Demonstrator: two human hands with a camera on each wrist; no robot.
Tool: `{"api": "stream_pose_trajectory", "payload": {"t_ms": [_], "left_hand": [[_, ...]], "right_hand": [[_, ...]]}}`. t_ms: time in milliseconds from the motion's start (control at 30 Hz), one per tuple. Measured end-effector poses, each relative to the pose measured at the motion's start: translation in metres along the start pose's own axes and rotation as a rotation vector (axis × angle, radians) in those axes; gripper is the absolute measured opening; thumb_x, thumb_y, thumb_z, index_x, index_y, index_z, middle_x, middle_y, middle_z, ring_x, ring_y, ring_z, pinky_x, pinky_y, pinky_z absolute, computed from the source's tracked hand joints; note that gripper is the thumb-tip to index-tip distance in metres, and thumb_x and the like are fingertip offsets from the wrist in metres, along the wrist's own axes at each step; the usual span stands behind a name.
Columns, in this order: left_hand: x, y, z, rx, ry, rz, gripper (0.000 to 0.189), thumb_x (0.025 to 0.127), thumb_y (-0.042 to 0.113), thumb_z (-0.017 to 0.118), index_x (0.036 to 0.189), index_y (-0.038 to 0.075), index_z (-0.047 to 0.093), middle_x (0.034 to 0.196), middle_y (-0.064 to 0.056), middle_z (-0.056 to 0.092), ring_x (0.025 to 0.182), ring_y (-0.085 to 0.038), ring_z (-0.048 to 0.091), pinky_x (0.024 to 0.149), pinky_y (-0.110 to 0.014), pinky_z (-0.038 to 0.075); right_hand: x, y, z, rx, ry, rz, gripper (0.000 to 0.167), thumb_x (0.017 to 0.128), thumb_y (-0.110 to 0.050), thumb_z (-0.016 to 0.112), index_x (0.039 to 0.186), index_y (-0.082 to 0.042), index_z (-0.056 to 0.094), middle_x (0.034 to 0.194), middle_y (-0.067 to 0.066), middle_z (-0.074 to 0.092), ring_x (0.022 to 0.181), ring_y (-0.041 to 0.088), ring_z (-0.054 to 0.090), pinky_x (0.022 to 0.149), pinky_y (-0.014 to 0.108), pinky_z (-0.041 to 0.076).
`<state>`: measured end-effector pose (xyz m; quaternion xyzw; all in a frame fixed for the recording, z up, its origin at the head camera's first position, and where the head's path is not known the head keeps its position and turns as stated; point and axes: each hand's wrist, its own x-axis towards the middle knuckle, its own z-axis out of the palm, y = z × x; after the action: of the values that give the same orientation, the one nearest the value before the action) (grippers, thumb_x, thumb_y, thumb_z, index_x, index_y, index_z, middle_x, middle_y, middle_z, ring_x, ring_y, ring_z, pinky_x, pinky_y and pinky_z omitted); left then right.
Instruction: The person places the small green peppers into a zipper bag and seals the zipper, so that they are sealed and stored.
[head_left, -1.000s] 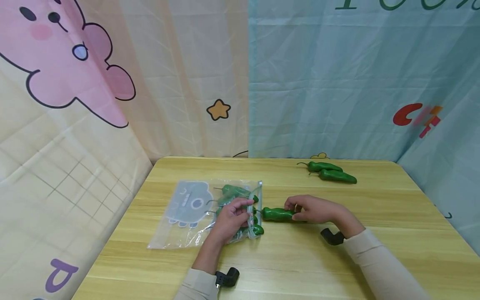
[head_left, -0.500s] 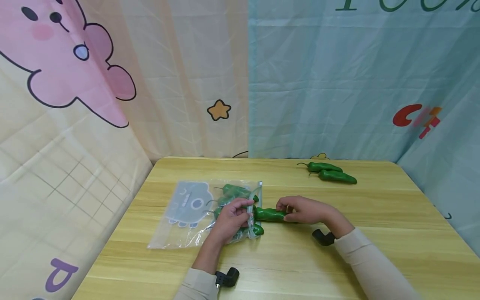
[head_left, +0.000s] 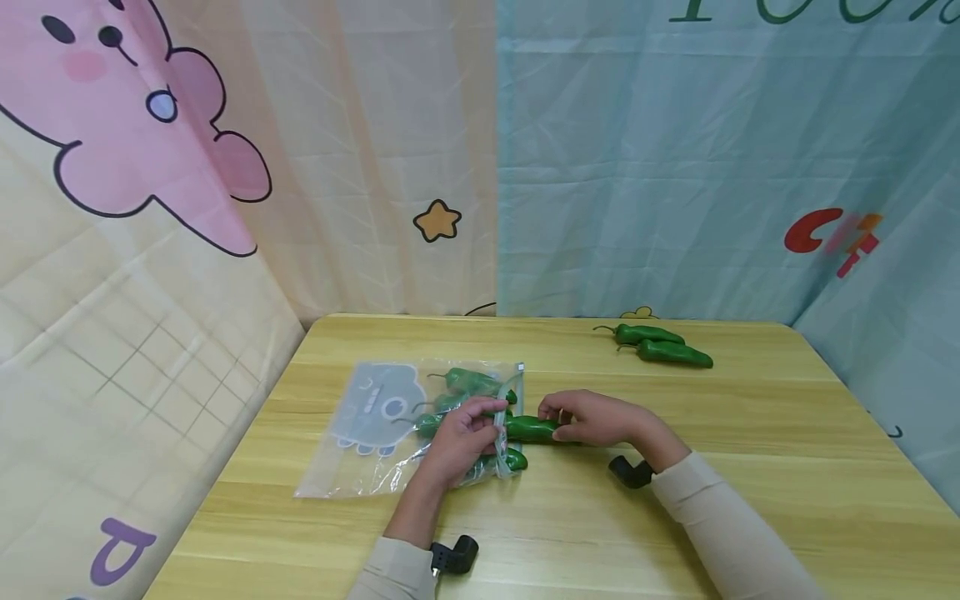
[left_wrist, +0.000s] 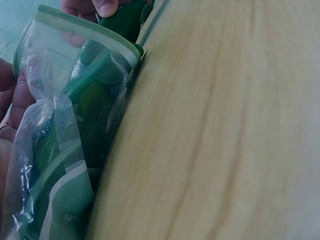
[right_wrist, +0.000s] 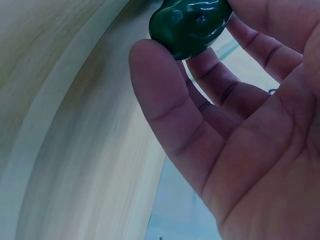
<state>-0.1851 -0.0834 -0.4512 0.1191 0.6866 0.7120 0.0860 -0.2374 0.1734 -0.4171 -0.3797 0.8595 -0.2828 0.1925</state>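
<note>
A clear zip bag (head_left: 330, 477) with a grey cartoon print lies on the wooden table, its mouth facing right. Several green peppers (head_left: 468, 382) are inside it, some tips poking out at the mouth. My left hand (head_left: 463, 437) holds the bag at its mouth edge; the left wrist view shows fingers at the green zip rim (left_wrist: 90, 27). Between the fingers and thumb of my right hand (head_left: 600, 417) is another green pepper (head_left: 531, 429), lying flat with its stem end inside the bag. Its blunt tip (right_wrist: 192, 27) shows in the right wrist view.
Two more green peppers (head_left: 673, 353) lie side by side at the back right of the table (head_left: 750, 517). Printed curtains (head_left: 637, 167) hang behind the table and at its sides. A small black camera (head_left: 453, 554) sits on each wrist.
My right hand has moved left, sliding its pepper stem-first through the bag's mouth. The left hand and the bag have stayed in place.
</note>
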Motion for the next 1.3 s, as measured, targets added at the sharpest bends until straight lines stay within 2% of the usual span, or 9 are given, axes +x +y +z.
{"api": "stream_pose_trajectory", "payload": {"t_ms": [333,633,800,1300], "left_hand": [[0.001,-0.001,0.0,-0.017,-0.004,-0.01,0.039,0.089,-0.008,0.058,0.128,-0.009,0.058,0.129,-0.013,0.052,0.093,-0.016,0.063,0.074,-0.03,0.059],[0.0,0.0,-0.001,-0.009,-0.02,-0.005,0.038,0.09,-0.007,0.058,0.128,-0.009,0.058,0.128,-0.014,0.052,0.09,-0.014,0.062,0.073,-0.028,0.059],[0.0,0.0,-0.001,-0.009,-0.018,-0.006,0.038,0.09,-0.007,0.058,0.128,-0.006,0.06,0.126,-0.013,0.053,0.091,-0.015,0.062,0.074,-0.029,0.059],[-0.001,0.002,-0.001,0.001,-0.007,-0.01,0.036,0.091,-0.006,0.058,0.127,-0.002,0.062,0.127,-0.014,0.054,0.093,-0.016,0.063,0.074,-0.029,0.058]], "right_hand": [[0.015,-0.005,0.006,0.017,0.002,-0.026,0.018,0.098,-0.012,0.061,0.115,-0.019,0.061,0.104,-0.008,0.061,0.093,0.013,0.058,0.079,0.031,0.052],[0.024,-0.009,0.012,0.05,0.001,-0.038,0.021,0.098,-0.011,0.061,0.119,-0.014,0.062,0.108,-0.004,0.063,0.099,0.016,0.059,0.081,0.033,0.052],[0.028,-0.011,0.015,0.081,0.004,-0.041,0.018,0.097,-0.01,0.062,0.115,-0.012,0.062,0.105,-0.002,0.063,0.094,0.017,0.059,0.077,0.031,0.052],[0.041,-0.008,0.023,0.151,0.035,-0.039,0.017,0.097,-0.011,0.063,0.114,-0.015,0.064,0.107,-0.005,0.062,0.099,0.016,0.059,0.082,0.033,0.051]]}}
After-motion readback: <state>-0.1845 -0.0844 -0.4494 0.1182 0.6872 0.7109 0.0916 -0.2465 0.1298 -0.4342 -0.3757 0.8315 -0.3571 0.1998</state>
